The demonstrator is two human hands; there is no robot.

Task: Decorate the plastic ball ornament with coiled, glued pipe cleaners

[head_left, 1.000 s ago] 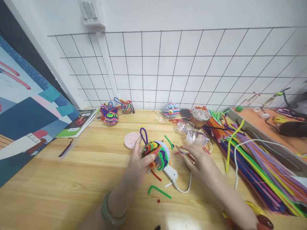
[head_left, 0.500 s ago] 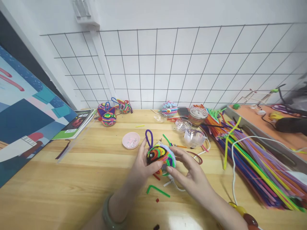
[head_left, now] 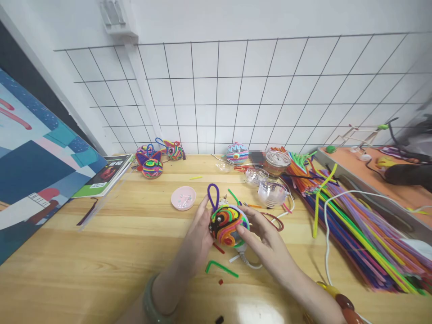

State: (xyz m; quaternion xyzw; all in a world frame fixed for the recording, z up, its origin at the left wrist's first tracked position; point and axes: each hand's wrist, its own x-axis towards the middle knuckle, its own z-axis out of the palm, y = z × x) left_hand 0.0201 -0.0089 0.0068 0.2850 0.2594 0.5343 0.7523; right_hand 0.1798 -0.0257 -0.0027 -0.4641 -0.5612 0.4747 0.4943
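Between my hands is a round ornament (head_left: pixel 227 225) covered in curved strips of colourful pipe cleaner, with a purple loop (head_left: pixel 213 196) standing up from its top left. My left hand (head_left: pixel 199 236) cups its left side, the fingers partly hidden behind it. My right hand (head_left: pixel 265 238) grips its right side, thumb on the front and fingers over the top edge. Just below lie a bent green pipe cleaner (head_left: pixel 222 268), a short red piece (head_left: pixel 218 248) and a small red bit (head_left: pixel 220 282). A white cable (head_left: pixel 248 262) shows under the ornament.
Left of the ornament stands a pink dish (head_left: pixel 184 198) of small beads. Clear plastic half-shells (head_left: pixel 272 193) and a big bundle of pipe cleaners (head_left: pixel 364 234) lie to the right. Finished colourful balls (head_left: pixel 151 168) sit near the wall grid. A magazine (head_left: pixel 104 176) lies at left.
The ornament has turned in my hands, showing more of its orange and red front. My left thumb has come off its front, and my right thumb now presses there.
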